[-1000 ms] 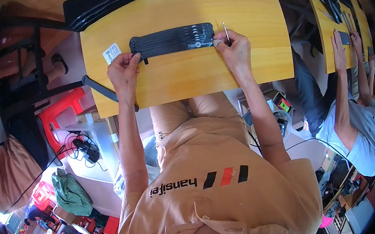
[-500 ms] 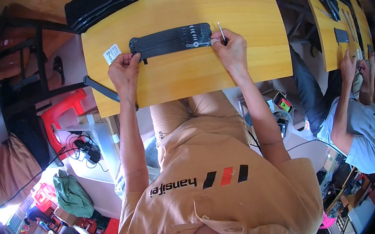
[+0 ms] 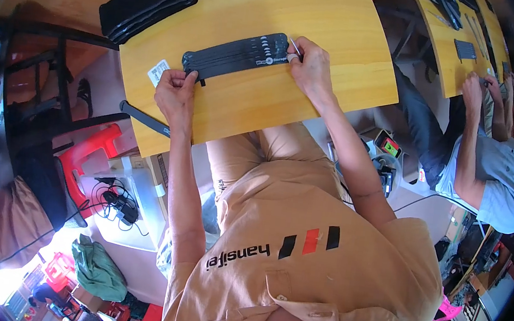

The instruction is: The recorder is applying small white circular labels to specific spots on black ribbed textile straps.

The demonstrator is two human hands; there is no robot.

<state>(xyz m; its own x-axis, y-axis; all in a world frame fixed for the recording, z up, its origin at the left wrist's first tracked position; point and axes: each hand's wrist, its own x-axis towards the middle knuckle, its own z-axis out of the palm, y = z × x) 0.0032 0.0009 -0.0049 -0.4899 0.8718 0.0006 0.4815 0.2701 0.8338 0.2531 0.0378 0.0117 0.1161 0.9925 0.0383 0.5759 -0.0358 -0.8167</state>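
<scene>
A fanned stack of flat black straps [image 3: 234, 55] with pale printed marks lies across the table in front of me. My left hand [image 3: 177, 95] pinches its left end between thumb and fingers. At the right end, the fingertips of my right hand [image 3: 310, 71] press on the straps' edge. That same hand also grips a thin pen-like tool [image 3: 294, 46], its narrow pale tip pointing up and away; the rest is mostly hidden by the fingers. A white printed label [image 3: 158, 72] sits just beyond my left hand. One loose black strap [image 3: 144, 118] rests along the table's left edge.
A thick pile of black straps [image 3: 148, 2] occupies the table's far left corner. Left of the yellow table [image 3: 349, 19] are a black metal frame [image 3: 61, 75] and a red stool [image 3: 86, 154]. A co-worker in a grey shirt [image 3: 487, 174] works at another table on the right.
The tool in my right hand has tilted, and its tip sits closer to the straps. My left hand keeps its pinch. The table appears shifted slightly in view; the co-worker's hands have moved.
</scene>
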